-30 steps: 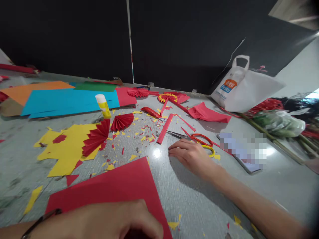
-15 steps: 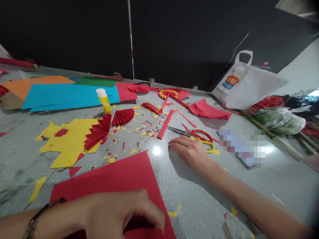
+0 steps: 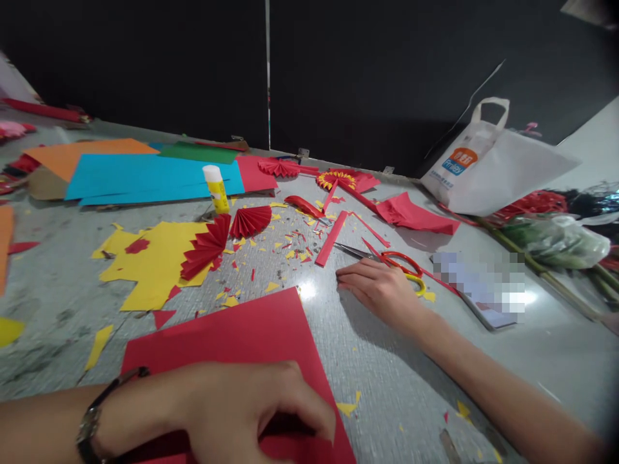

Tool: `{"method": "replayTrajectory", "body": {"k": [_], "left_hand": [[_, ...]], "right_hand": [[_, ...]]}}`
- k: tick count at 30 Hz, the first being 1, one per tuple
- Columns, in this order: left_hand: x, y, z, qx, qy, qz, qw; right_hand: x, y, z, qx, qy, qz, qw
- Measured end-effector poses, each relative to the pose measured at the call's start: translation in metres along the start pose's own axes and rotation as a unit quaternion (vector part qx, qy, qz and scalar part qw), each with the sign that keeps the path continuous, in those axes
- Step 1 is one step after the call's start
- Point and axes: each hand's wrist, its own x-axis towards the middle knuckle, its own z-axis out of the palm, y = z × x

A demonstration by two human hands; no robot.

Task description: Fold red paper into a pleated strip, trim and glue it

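My left hand [image 3: 256,406], with a dark bracelet at the wrist, is curled over a red paper sheet [image 3: 217,335] at the lower edge, its thumb and fingers gripping the paper. My right hand [image 3: 382,290] rests on the table with its fingers bent together, just below the scissors [image 3: 403,263]. Whether it holds anything is hidden under the fingers. A red paper strip [image 3: 331,238] lies to the upper left of that hand. Two pleated red fans [image 3: 250,221] and a cut yellow sheet [image 3: 159,258] are beyond the red sheet.
A glue stick [image 3: 216,189] stands before blue paper [image 3: 155,177]. A red-handled cutter [image 3: 304,206] lies among scraps. At the right are a phone [image 3: 488,309], a white bag [image 3: 503,167] and plastic-wrapped stems [image 3: 556,241]. A dark wall [image 3: 362,84] closes the back.
The view has shifted, so the table items appear slightly further right. Both hands keep nearly the same pose and place relative to the paper and scissors.
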Motion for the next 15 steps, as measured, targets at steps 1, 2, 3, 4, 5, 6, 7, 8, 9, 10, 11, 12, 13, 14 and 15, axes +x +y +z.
{"method": "replayTrajectory", "body": {"k": [1, 2, 3, 4, 5, 6, 7, 8, 9, 10, 11, 12, 13, 14, 15], "left_hand": [[0.000, 0.000, -0.001, -0.001, -0.001, 0.001, 1.000], [0.000, 0.001, -0.001, -0.001, -0.005, 0.001, 1.000], [0.000, 0.001, -0.001, 0.001, -0.004, 0.000, 1.000], [0.000, 0.001, -0.002, 0.006, -0.002, -0.001, 1.000], [-0.001, 0.001, -0.001, 0.012, 0.000, -0.003, 1.000], [-0.001, 0.002, -0.001, 0.015, -0.002, -0.004, 1.000], [-0.001, 0.002, -0.001, 0.015, -0.005, -0.008, 1.000], [-0.002, 0.003, -0.001, 0.014, -0.008, -0.013, 1.000], [-0.002, 0.003, -0.001, 0.012, -0.009, -0.017, 1.000], [-0.002, 0.003, 0.000, 0.007, -0.008, -0.015, 1.000], [-0.002, 0.002, 0.000, 0.002, -0.001, -0.008, 1.000], [-0.002, 0.002, 0.001, -0.001, 0.005, 0.004, 1.000], [-0.002, 0.001, 0.001, -0.001, 0.016, 0.014, 1.000], [-0.002, 0.000, 0.002, 0.001, 0.024, 0.021, 0.999], [-0.002, 0.000, 0.002, 0.006, 0.028, 0.022, 0.999]], "right_hand": [[0.000, -0.001, 0.002, -0.003, 0.003, 0.002, 1.000], [0.000, -0.002, 0.004, -0.007, 0.007, 0.005, 1.000], [-0.001, -0.002, 0.006, -0.010, 0.012, 0.008, 1.000], [-0.001, -0.001, 0.008, -0.013, 0.018, 0.012, 1.000], [-0.001, -0.001, 0.010, -0.015, 0.025, 0.016, 0.999], [-0.001, 0.000, 0.012, -0.016, 0.031, 0.021, 0.999], [-0.001, 0.001, 0.013, -0.015, 0.036, 0.025, 0.999], [0.000, 0.002, 0.013, -0.010, 0.038, 0.027, 0.999], [0.000, 0.004, 0.012, -0.003, 0.036, 0.026, 0.999], [0.000, 0.005, 0.010, 0.005, 0.032, 0.024, 0.999], [0.000, 0.005, 0.008, 0.014, 0.027, 0.020, 0.999], [0.000, 0.006, 0.006, 0.022, 0.021, 0.018, 0.999], [0.000, 0.006, 0.004, 0.028, 0.017, 0.017, 0.999], [-0.001, 0.005, 0.003, 0.031, 0.015, 0.020, 0.999], [-0.001, 0.005, 0.002, 0.033, 0.015, 0.026, 0.999]]}}
